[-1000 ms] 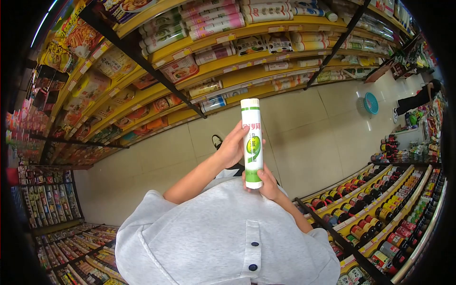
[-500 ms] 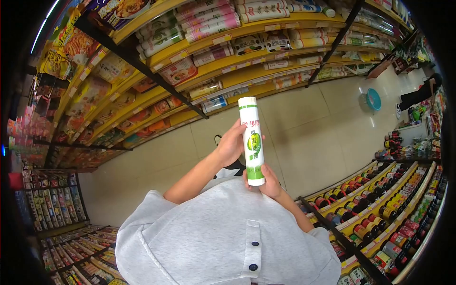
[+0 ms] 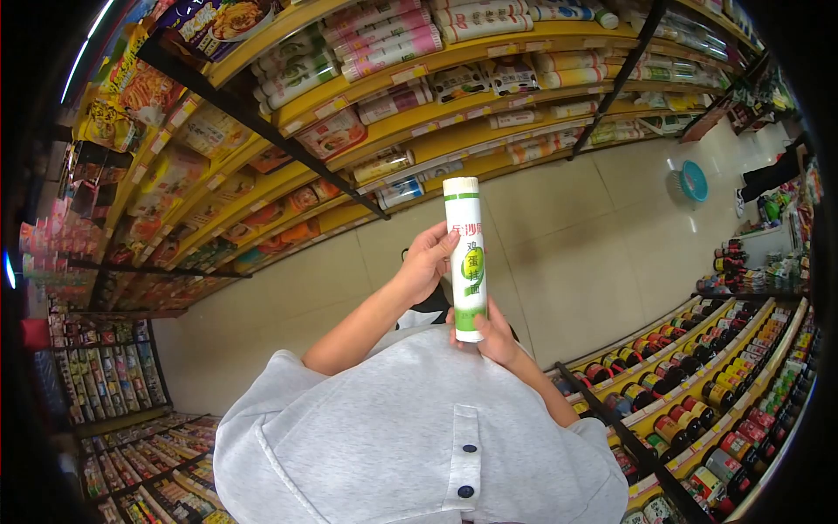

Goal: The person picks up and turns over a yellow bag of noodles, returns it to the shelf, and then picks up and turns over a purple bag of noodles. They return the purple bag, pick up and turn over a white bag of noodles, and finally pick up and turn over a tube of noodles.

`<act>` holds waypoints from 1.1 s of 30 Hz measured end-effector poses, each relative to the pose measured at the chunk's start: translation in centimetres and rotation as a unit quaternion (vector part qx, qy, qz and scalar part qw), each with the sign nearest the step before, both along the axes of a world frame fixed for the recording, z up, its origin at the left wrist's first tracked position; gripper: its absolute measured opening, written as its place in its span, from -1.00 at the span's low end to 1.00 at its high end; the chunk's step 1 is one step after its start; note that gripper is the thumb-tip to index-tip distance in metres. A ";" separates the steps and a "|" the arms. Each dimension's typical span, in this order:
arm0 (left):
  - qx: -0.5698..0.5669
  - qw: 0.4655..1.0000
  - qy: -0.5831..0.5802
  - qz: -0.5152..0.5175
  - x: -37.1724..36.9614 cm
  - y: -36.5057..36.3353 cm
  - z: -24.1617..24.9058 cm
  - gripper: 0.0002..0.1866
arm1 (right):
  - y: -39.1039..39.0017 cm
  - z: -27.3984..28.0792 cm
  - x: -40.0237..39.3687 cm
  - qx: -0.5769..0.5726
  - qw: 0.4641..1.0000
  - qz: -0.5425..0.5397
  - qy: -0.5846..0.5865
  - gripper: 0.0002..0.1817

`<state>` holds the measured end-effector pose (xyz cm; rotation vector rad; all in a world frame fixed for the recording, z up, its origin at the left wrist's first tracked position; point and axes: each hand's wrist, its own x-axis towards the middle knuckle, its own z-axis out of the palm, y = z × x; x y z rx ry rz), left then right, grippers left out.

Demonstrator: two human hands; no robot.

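Observation:
A white cylindrical package (image 3: 469,249) with green bands and red and black lettering stands nearly upright in the picture, in front of my chest. My left hand (image 3: 428,262) is wrapped round its left side near the upper middle. At the lower end, my right hand (image 3: 491,332) grips it, thumb on the front over the green band. The fingers behind the package are mostly hidden.
Yellow shelves (image 3: 384,79) with rolled and bagged packages run along the top and left. Shelves of jars and bottles (image 3: 672,428) stand at lower right. A teal basket (image 3: 692,181) is on the tiled floor (image 3: 567,236); a person's dark-clothed leg (image 3: 768,179) shows at far right.
The package has turned slightly about its long axis and shifted a little right, with its lettering showing differently. My right thumb has moved slightly left and down on it.

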<state>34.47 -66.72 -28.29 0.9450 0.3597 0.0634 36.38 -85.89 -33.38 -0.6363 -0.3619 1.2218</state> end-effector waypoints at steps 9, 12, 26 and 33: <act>-0.042 0.999 0.017 0.028 -0.6 0.7 -0.8 -0.55 | 0.5 0.6 0.0 -0.055 0.998 0.001 0.018 -0.34; -0.071 0.995 0.040 0.057 -0.6 0.7 -0.9 -0.51 | -0.2 0.5 0.7 0.048 0.986 0.078 0.140 -0.21; 0.274 0.947 0.053 0.157 -0.3 0.2 -0.4 -0.49 | 0.5 1.4 0.0 -0.137 0.989 -0.052 -0.006 -0.48; -0.157 0.979 -0.126 -0.022 -0.4 0.8 2.4 -0.45 | -0.2 1.1 1.4 0.043 0.983 0.153 0.091 -0.11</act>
